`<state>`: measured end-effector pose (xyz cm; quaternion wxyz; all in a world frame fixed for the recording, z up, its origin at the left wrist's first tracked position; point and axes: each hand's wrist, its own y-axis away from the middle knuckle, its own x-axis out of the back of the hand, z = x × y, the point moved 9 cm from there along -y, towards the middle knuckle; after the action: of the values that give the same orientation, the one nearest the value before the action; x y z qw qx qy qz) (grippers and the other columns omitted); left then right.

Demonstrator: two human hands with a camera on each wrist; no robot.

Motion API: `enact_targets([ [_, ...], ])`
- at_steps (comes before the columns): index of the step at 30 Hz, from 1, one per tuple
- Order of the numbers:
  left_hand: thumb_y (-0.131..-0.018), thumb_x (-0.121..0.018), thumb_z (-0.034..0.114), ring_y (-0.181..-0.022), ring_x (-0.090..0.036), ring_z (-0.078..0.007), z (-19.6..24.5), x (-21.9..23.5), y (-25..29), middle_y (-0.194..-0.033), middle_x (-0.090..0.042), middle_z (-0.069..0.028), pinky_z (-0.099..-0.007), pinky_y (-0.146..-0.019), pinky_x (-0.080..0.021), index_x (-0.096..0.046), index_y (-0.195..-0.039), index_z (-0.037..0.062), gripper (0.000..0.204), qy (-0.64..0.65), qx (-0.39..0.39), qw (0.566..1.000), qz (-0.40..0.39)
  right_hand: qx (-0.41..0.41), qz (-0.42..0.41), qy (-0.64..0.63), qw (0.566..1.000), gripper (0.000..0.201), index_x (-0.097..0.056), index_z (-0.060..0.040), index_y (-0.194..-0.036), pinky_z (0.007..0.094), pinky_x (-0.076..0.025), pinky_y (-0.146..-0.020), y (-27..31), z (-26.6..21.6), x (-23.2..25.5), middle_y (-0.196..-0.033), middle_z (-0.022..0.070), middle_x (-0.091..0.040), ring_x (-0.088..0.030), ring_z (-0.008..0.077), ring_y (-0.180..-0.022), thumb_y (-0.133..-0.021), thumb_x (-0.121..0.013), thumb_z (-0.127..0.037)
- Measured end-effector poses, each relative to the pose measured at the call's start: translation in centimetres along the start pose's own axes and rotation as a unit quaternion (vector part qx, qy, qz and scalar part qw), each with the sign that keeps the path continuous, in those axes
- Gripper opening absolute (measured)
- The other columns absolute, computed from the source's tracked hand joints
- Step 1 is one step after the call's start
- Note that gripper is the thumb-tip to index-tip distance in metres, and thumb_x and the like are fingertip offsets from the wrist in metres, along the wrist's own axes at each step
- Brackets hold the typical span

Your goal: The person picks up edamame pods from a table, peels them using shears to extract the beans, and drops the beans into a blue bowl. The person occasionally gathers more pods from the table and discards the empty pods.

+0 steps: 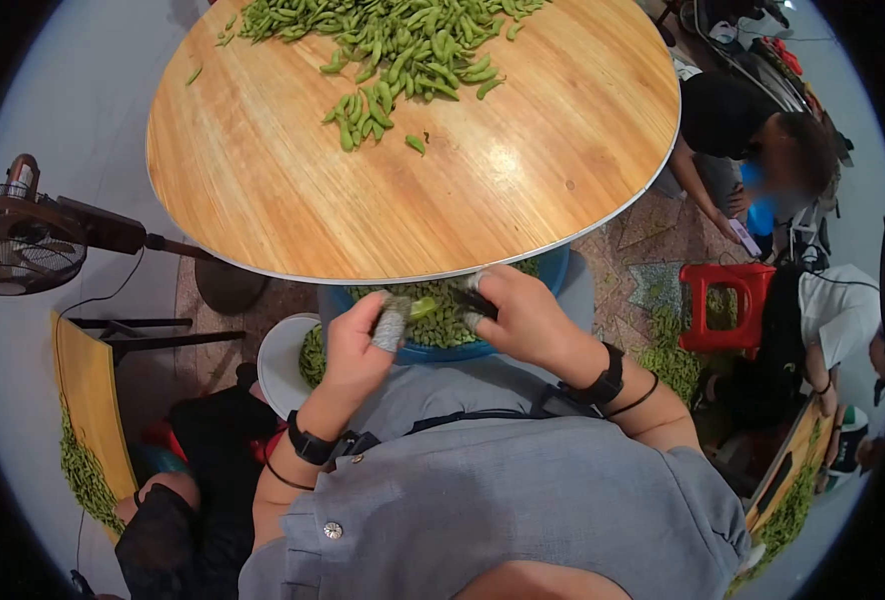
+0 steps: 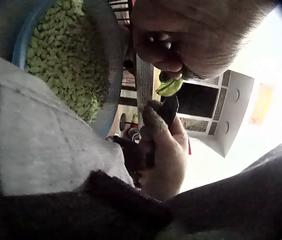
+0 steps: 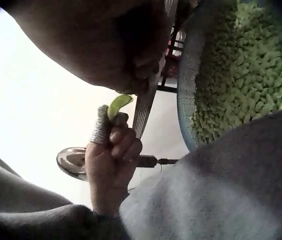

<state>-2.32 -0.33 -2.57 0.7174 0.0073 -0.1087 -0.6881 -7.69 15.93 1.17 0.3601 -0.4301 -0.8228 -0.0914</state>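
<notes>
My left hand (image 1: 353,345), its thumb wrapped in grey tape, pinches a green soybean pod (image 1: 423,307) just below the table edge. Facing it, my right hand (image 1: 523,320) grips a small black-handled tool (image 1: 475,302); its working end is hidden, so I cannot tell its kind. In the right wrist view the pod (image 3: 120,105) sticks out above the left thumb and curled fingers, close to the right hand. Beneath both hands, a blue basin (image 3: 183,100) holds many green beans (image 3: 246,70).
A round wooden table (image 1: 413,200) in front bears a heap of soybean pods (image 1: 403,45) at its far side. On the left stand a fan (image 1: 33,235) and a white bucket (image 1: 278,365). Other people sit at both sides, near a red stool (image 1: 698,310).
</notes>
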Motion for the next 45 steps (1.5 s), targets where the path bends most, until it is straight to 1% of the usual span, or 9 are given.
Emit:
enact_targets([
  [4, -0.083, -0.059, 0.007, -0.060, -0.050, -0.0078, -0.7, 6.1, 2.7, -0.064, -0.052, -0.0050, -0.0261, -0.053, -0.041, -0.058, -0.087, 0.0007, 0.008, -0.189, -0.044, 0.975, 0.111, 0.011, -0.046, 0.034, 0.998, 0.017, -0.057, -0.0016, -0.084, 0.0400, -0.046, -0.061, -1.8, -1.9, 1.3, -0.071, 0.0182, -0.054, -0.057, 0.0364, -0.069, -0.074, -0.065, -0.013],
  [8, -0.077, -0.062, 0.006, -0.063, -0.058, -0.0285, -3.0, 11.6, 6.7, -0.070, -0.057, -0.0154, -0.0369, -0.057, -0.045, -0.056, -0.084, -0.0004, 0.011, -0.350, -0.006, 0.922, 0.164, 0.003, 0.034, 0.064, 0.997, 0.017, -0.059, -0.0023, -0.083, 0.0395, -0.046, -0.057, -7.8, -0.1, 3.9, -0.073, 0.0191, -0.059, -0.058, 0.0368, -0.067, -0.077, -0.066, -0.017],
  [10, -0.074, -0.062, 0.005, -0.072, -0.057, -0.0396, -5.7, 13.7, 8.4, -0.077, -0.058, -0.0210, -0.0448, -0.062, -0.046, -0.054, -0.085, -0.0002, 0.014, -0.548, 0.061, 0.818, 0.166, 0.012, 0.080, 0.125, 0.989, 0.025, -0.057, -0.0001, -0.080, 0.0432, -0.046, -0.059, -13.3, 0.2, 4.1, -0.073, 0.0218, -0.058, -0.057, 0.0390, -0.068, -0.079, -0.064, -0.024],
  [18, -0.076, -0.061, 0.007, -0.074, -0.055, -0.0426, -5.3, 11.2, 6.3, -0.076, -0.056, -0.0218, -0.0494, -0.063, -0.044, -0.051, -0.081, 0.0001, 0.013, -0.458, 0.045, 0.879, 0.125, -0.076, 0.118, 0.286, 0.948, 0.015, -0.056, -0.0007, -0.092, 0.0434, -0.053, -0.064, -17.9, 2.9, 2.2, -0.090, 0.0228, -0.056, -0.062, 0.0377, -0.076, -0.082, -0.053, -0.011],
  [30, -0.079, -0.063, 0.012, -0.075, -0.056, -0.0405, -0.8, 4.0, 2.4, -0.079, -0.058, -0.0194, -0.0460, -0.063, -0.045, -0.054, -0.084, 0.0012, 0.015, -0.413, -0.069, 0.908, -0.016, -0.324, 0.167, 0.458, 0.811, 0.008, -0.050, -0.0032, -0.090, 0.0440, -0.053, -0.058, 7.5, 10.3, 14.1, -0.082, 0.0175, -0.058, -0.063, 0.0364, -0.069, -0.084, -0.051, -0.007],
  [34, -0.081, -0.062, 0.013, -0.077, -0.058, -0.0395, 1.9, -1.3, 0.5, -0.081, -0.059, -0.0201, -0.0412, -0.064, -0.047, -0.058, -0.088, 0.0018, 0.014, -0.321, -0.126, 0.932, -0.113, -0.265, 0.191, 0.199, 0.924, 0.021, -0.055, -0.0025, -0.095, 0.0392, -0.050, -0.063, 9.3, 8.9, 12.2, -0.084, 0.0144, -0.064, -0.064, 0.0289, -0.074, -0.079, -0.063, -0.013],
  [37, -0.085, -0.059, 0.011, -0.075, -0.063, -0.0210, 2.0, -5.9, -0.7, -0.081, -0.062, -0.0140, -0.0318, -0.066, -0.049, -0.060, -0.100, 0.0015, 0.018, -0.101, -0.032, 0.970, -0.221, -0.207, 0.158, -0.124, 0.958, 0.027, -0.060, -0.0025, -0.103, 0.0309, -0.050, -0.072, 6.2, 5.2, 6.8, -0.086, 0.0085, -0.064, -0.059, 0.0143, -0.079, -0.081, -0.065, -0.017],
  [41, -0.089, -0.056, 0.009, -0.075, -0.062, -0.0116, 3.7, -9.6, -1.0, -0.087, -0.063, -0.0025, -0.0246, -0.063, -0.049, -0.057, -0.110, -0.0007, 0.024, 0.038, -0.021, 0.965, -0.258, -0.107, 0.171, -0.237, 0.950, 0.029, -0.057, -0.0016, -0.107, 0.0317, -0.049, -0.075, 3.9, 1.8, 2.8, -0.092, 0.0117, -0.064, -0.061, 0.0187, -0.085, -0.082, -0.063, -0.014],
  [45, -0.090, -0.055, 0.011, -0.065, -0.061, -0.0116, 2.9, -8.6, -0.9, -0.085, -0.064, -0.0060, -0.0234, -0.057, -0.048, -0.057, -0.115, -0.0009, 0.027, 0.081, 0.030, 0.978, -0.192, -0.150, 0.148, -0.400, 0.892, 0.026, -0.053, -0.0017, -0.107, 0.0274, -0.048, -0.077, 3.8, 3.0, 0.9, -0.095, 0.0030, -0.060, -0.054, 0.0091, -0.088, -0.084, -0.064, -0.009],
])
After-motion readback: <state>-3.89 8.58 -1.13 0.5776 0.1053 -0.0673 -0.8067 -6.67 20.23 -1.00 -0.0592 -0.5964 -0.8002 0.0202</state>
